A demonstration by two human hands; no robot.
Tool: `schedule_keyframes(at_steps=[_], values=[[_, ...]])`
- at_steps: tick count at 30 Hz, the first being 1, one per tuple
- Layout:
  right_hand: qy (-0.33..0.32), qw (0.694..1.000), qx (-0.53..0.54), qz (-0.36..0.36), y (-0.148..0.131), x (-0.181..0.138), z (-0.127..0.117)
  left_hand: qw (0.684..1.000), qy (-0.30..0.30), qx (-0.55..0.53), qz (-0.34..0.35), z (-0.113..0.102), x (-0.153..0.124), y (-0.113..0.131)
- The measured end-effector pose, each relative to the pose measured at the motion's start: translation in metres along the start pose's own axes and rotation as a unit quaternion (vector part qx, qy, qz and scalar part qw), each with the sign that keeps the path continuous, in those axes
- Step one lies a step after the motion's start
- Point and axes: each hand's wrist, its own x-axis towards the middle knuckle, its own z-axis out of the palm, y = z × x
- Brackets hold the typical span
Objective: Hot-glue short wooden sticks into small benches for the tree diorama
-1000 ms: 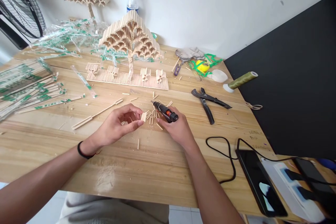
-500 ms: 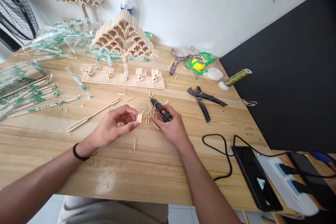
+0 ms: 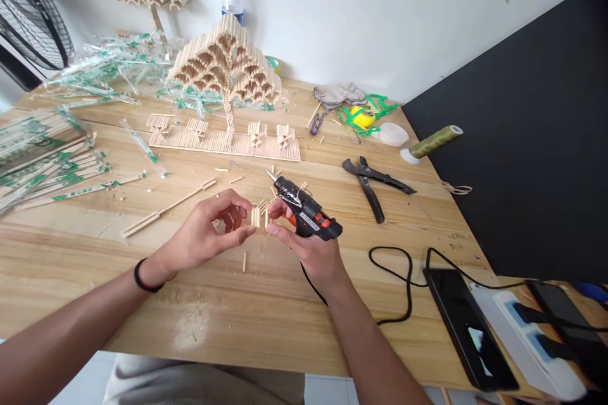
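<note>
Between thumb and fingers, my left hand (image 3: 216, 223) pinches a small panel of short wooden sticks (image 3: 255, 218) set side by side. My right hand (image 3: 311, 250) is closed round a black hot glue gun (image 3: 306, 205) whose nozzle points up and left. The thumb and a finger of that same hand also pinch one short wooden stick (image 3: 266, 218), upright and just right of the panel, with a narrow gap between them. Behind the fingertips, more short sticks lie in a loose pile, partly hidden by the glue gun. A single short stick (image 3: 244, 261) rests nearer me.
A stick-built tree model (image 3: 228, 69) stands on a slatted base (image 3: 223, 144) beyond my hands. Cutting pliers (image 3: 368, 183) lie to the right, near a phone (image 3: 468, 329) and a power strip (image 3: 536, 342). Wrapped chopsticks (image 3: 42, 152) are heaped at left. A black cable (image 3: 411, 291) loops across the table.
My right hand has lifted slightly from the pile with one stick in its fingertips and come beside the panel. The glue gun has turned, showing its side.
</note>
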Motion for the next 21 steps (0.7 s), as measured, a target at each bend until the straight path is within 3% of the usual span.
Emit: schedule_keyframes(at_steps=[21], values=[[-0.007, 1.000, -0.011, -0.008, 0.0053, -0.0017, 0.0029, 0.998, -0.007, 0.050, 0.040, 0.0014, -0.0014, -0.0039]])
